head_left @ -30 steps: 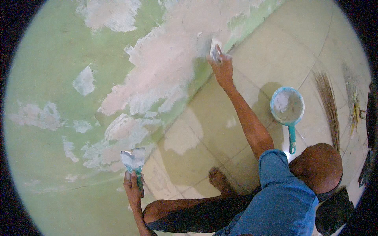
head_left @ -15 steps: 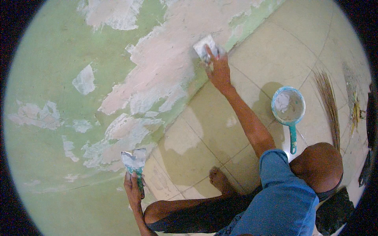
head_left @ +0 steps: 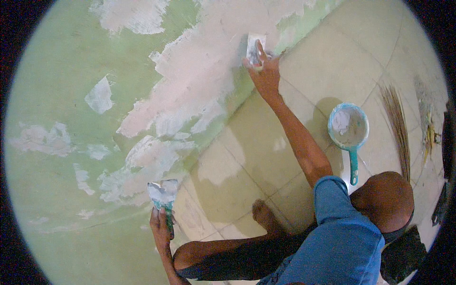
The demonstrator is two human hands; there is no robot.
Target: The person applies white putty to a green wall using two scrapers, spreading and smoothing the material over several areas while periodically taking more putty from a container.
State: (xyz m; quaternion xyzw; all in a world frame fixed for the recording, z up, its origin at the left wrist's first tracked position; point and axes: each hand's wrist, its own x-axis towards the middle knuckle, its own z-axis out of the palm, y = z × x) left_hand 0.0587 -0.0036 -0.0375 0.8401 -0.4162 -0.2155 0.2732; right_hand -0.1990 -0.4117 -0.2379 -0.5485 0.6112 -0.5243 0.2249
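My left hand (head_left: 162, 227), low at the left, grips a putty knife (head_left: 163, 192) by its green handle. That knife's blade points up and carries whitish filler. Further up, my right hand (head_left: 266, 76) is closed round a scraper (head_left: 256, 43) with a wide, filler-smeared blade. Its index finger lies along the blade, which is against the green wall (head_left: 57, 190) on a broad pinkish-white filler patch (head_left: 199, 66). The scraper's handle is hidden in the hand.
On the tiled floor (head_left: 304, 95) stands a blue-rimmed dipper (head_left: 348, 126) with a teal handle and filler inside. A stick broom (head_left: 398, 130) lies right of it. Dark cloth-like material (head_left: 403, 254) is at the lower right. My bare foot (head_left: 266, 216) rests near the wall.
My right hand has moved slightly up and right along the wall, and its scraper has turned more upright. The left hand and its putty knife have barely shifted.
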